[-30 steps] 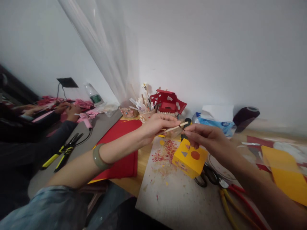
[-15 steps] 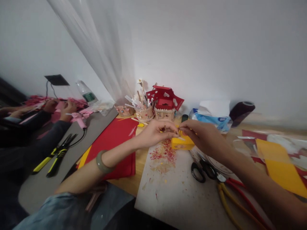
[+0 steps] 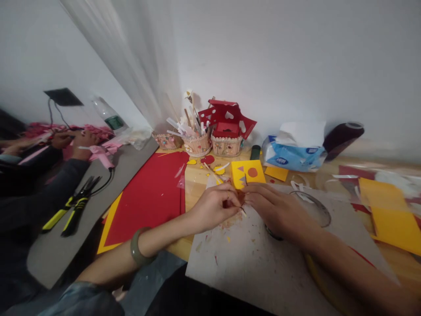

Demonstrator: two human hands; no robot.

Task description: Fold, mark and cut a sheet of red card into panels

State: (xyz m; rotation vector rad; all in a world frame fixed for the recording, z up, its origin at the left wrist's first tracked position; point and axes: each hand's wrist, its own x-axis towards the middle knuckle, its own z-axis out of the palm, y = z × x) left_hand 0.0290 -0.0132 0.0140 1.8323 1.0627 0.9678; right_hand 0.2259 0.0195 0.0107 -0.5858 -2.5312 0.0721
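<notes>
My left hand (image 3: 213,206), with a green bangle (image 3: 140,248) at its wrist, pinches a thin, small strip (image 3: 243,211) with a pale end. My right hand (image 3: 279,210) meets it fingertip to fingertip; its fingers are pressed together, and whatever they hold is too small or hidden. Just behind the fingertips stands a yellow paper box (image 3: 256,179) with round and triangular cut-outs. Below both hands lies a grey board (image 3: 223,274) strewn with red and yellow paper scraps. Black scissors are mostly covered by my right hand, and a yellow tool handle (image 3: 319,281) curves out beneath my forearm.
Red paper sheets (image 3: 148,197) lie left of the board. Behind are decorated baskets (image 3: 226,146), a red cut-out box (image 3: 226,127) and a tissue pack (image 3: 294,156). At left, another person's hands (image 3: 82,142) work near a pink glue gun (image 3: 101,156) and black-yellow pliers (image 3: 74,208).
Both hands have come down and nearer, off the yellow box, which now shows its cut-out face. The camera view has shifted slightly. My right hand now covers most of the scissors.
</notes>
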